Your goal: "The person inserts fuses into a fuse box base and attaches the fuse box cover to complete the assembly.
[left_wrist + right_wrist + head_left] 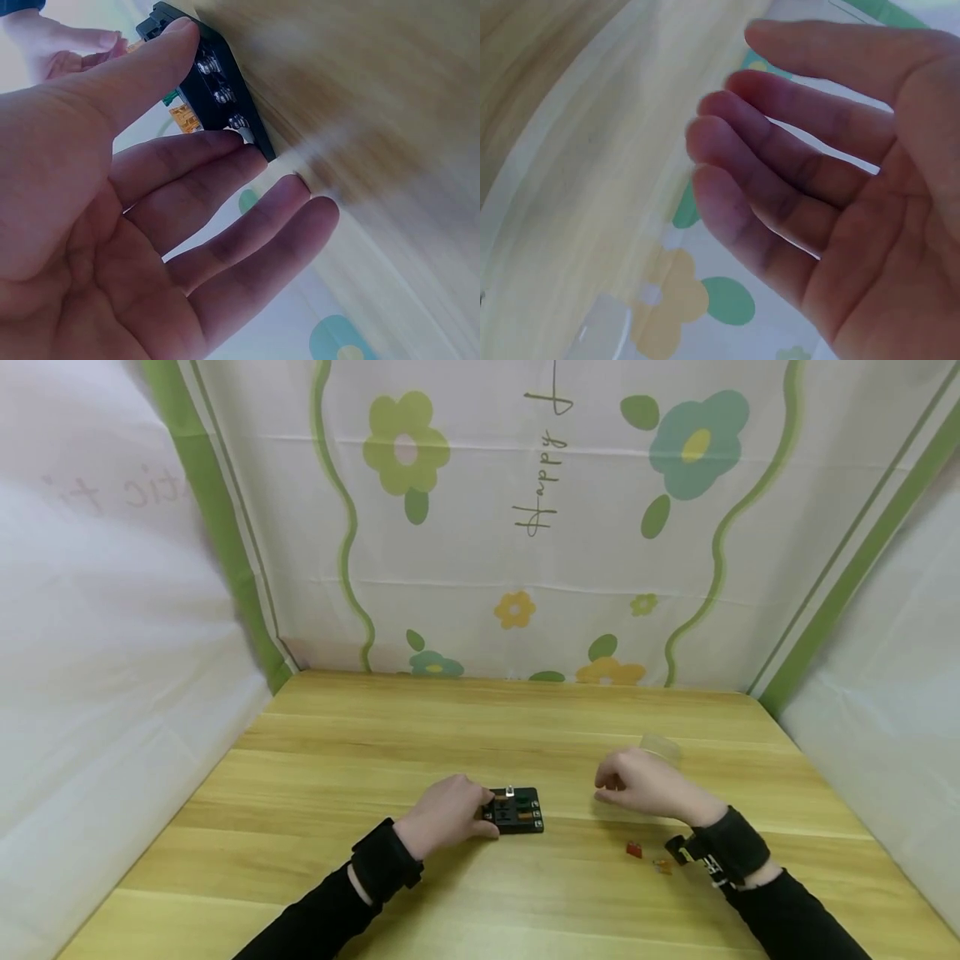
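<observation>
A black fuse block (pixel 517 817) with screw terminals lies on the wooden table, small orange and green pieces set in its top. My left hand (pixel 448 814) grips its left end. In the left wrist view the thumb and two fingers pinch the fuse block (pixel 214 86) at opposite edges, while the other fingers extend past it. Over the table on the right, my right hand (pixel 648 785) holds nothing, its fingers loosely bent in the right wrist view. Nearer me than that hand lie a small red blade fuse (pixel 633 849) and a small orange piece (pixel 663 866).
Behind the right hand stands a clear plastic container (pixel 662 746), partly covered by the hand. White fabric walls (pixel 465 552) with printed flowers enclose the table (pixel 300 852) at the back and both sides.
</observation>
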